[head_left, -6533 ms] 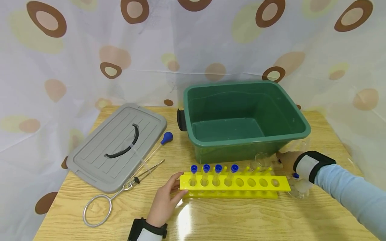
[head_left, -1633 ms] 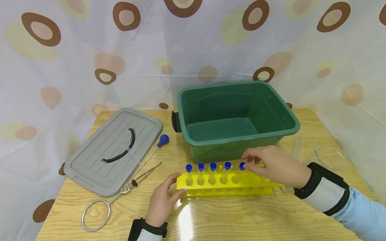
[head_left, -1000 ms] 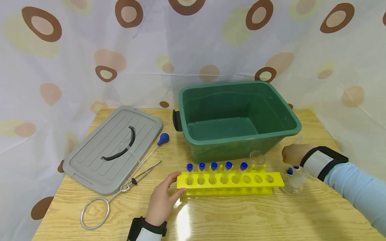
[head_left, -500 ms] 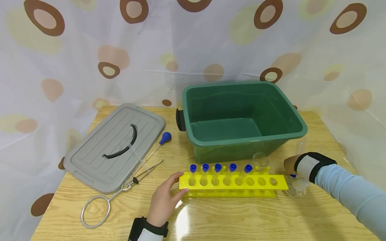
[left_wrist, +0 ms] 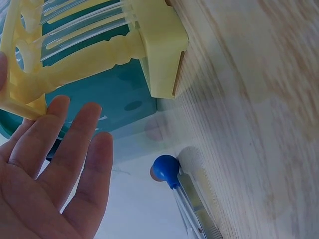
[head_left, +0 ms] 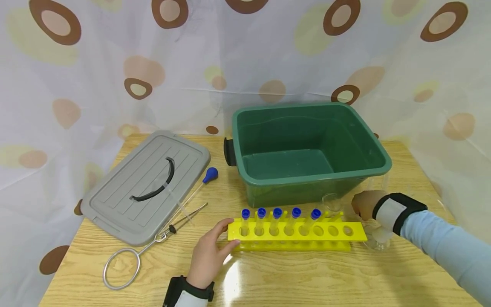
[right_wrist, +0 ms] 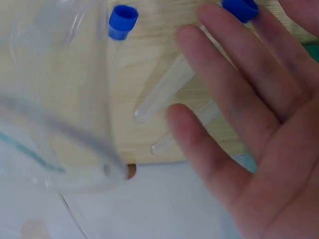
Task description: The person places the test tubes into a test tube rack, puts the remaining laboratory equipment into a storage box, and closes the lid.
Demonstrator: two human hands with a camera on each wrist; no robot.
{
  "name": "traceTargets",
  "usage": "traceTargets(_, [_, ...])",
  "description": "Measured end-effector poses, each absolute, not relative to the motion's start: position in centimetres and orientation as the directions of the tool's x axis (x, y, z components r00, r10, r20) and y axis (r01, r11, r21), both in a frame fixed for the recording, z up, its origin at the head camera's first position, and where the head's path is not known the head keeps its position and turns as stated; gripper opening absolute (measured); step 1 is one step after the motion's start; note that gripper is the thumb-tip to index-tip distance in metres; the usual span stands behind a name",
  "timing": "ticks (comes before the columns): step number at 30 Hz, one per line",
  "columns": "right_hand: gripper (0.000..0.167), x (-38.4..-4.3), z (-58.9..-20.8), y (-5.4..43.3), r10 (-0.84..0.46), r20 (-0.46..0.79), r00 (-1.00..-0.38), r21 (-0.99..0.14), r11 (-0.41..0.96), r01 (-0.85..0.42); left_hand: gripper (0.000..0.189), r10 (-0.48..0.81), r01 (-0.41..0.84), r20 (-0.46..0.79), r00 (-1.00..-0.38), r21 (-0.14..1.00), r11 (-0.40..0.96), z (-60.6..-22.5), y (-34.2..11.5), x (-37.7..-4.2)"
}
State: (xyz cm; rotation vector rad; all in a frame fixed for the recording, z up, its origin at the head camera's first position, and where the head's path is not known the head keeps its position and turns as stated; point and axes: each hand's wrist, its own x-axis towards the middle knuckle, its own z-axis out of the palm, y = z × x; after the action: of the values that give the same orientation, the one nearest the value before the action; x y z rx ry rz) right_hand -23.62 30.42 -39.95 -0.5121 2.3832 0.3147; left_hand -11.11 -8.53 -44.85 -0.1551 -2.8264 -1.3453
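Note:
At the near middle of the table stands a yellow test tube rack [head_left: 297,231]. Several blue-capped test tubes [head_left: 277,214] fill its left holes, some leaning. My left hand [head_left: 209,256] holds the rack's left end between thumb and fingers; three fingers extend below it in the left wrist view. Right of the rack, my right hand [head_left: 367,204] has its fingertips at the blue cap of a test tube [right_wrist: 241,9], seemingly pinching it. Another capped tube [right_wrist: 122,22] lies close by, and a further tube [right_wrist: 164,145] is partly hidden behind the fingers.
A green bin [head_left: 307,183] stands behind the rack. Clear glassware [head_left: 377,238] stands by my right wrist, and a beaker [head_left: 332,202] by the bin. At left lie a grey lid [head_left: 126,200], a blue-bulbed dropper [head_left: 210,175] and a metal ring clamp [head_left: 122,268].
A fifth tube has gone into the rack. My right hand left the rack for the tubes at right, and has just shifted slightly left. My left hand keeps its hold on the rack.

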Motion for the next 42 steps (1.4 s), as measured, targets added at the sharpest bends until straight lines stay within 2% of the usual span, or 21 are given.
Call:
traceTargets(5, [0.018,-22.6,-39.2,30.3,-0.333,-0.512,-0.792,0.097,0.893,-0.439,0.047,0.086,0.096,0.054,-0.995,0.776,0.624,-44.9,-8.5,-11.1])
traceTargets(15, [0.023,-20.4,-37.6,31.0,-0.429,-0.225,-0.875,0.048,0.892,-0.45,0.046,0.086,0.111,0.073,-0.994,0.781,0.614,-44.9,-8.5,-11.0])
traceTargets(20, [0.011,-19.5,-35.7,31.1,-0.415,-0.151,-0.897,0.032,0.905,-0.424,0.047,0.088,0.105,0.065,-0.994,0.777,0.62,-44.8,-8.5,-11.0])
traceTargets(32, [0.017,-17.7,-31.9,31.4,-0.346,-0.016,-0.938,-0.013,0.938,-0.346,0.046,0.086,0.102,0.062,-0.994,0.778,0.619,-44.9,-8.5,-11.0])
traceTargets(37, [0.021,-16.9,-30.5,31.0,-0.296,0.002,-0.955,0.016,0.955,-0.296,0.047,0.082,0.1,0.063,-0.995,0.775,0.624,-44.9,-8.5,-11.0])
traceTargets(42, [0.019,-16.0,-29.0,30.7,-0.288,0.111,-0.951,0.041,0.958,-0.285,0.046,0.082,0.102,0.065,-0.995,0.773,0.626,-44.9,-8.5,-11.0])
